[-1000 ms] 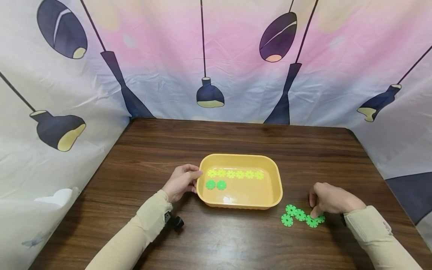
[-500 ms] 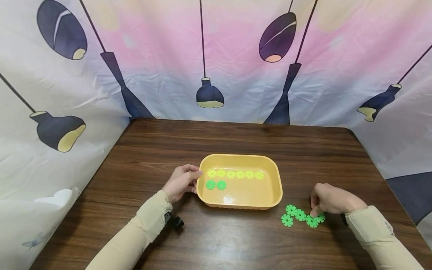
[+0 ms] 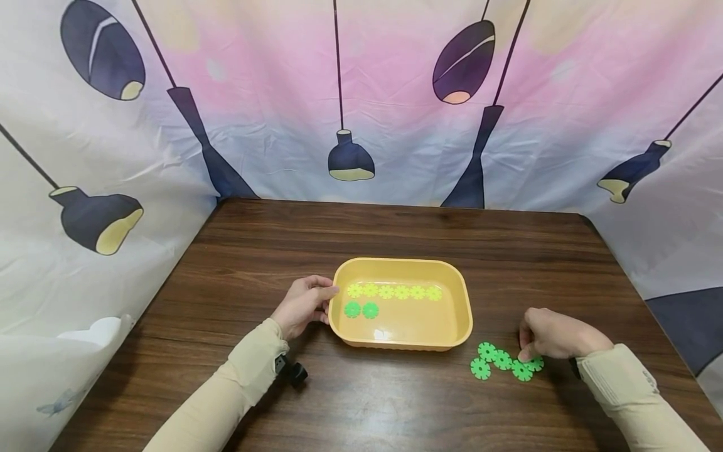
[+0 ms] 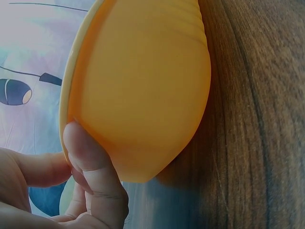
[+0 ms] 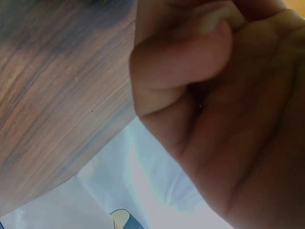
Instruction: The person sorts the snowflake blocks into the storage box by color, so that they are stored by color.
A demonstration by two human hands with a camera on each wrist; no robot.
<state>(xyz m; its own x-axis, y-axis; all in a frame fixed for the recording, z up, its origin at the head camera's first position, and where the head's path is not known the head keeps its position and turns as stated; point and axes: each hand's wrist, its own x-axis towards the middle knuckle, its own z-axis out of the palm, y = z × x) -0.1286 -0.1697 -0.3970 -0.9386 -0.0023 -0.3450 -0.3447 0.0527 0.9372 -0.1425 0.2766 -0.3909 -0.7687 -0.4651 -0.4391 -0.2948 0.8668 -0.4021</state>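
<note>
My left hand point(image 3: 302, 306) grips the left rim of a yellow plastic tray point(image 3: 467, 314), thumb and fingers on either side of its wall. The left wrist view shows the thumb point(image 4: 88, 148) against the tray's wall. Inside the tray lie a row of several yellow notched discs point(image 3: 401, 290) and two green notched discs point(image 3: 370, 310) below it. My right hand point(image 3: 559, 333), fingers bent downward, has its fingertips at a cluster of several green notched discs point(image 3: 502, 360) to the tray's right. Whether a disc is pinched there is hidden, and no disc appears in the right wrist view.
Everything lies on a dark wood-grain table point(image 3: 373, 402). A curtain printed with lamps point(image 3: 294, 125) hangs behind the table and along both sides. A small black device point(image 3: 292, 371) sits at the left wrist.
Hardly anything differs. My right hand has shifted very slightly over the green discs; my left hand and the tray have stayed in place.
</note>
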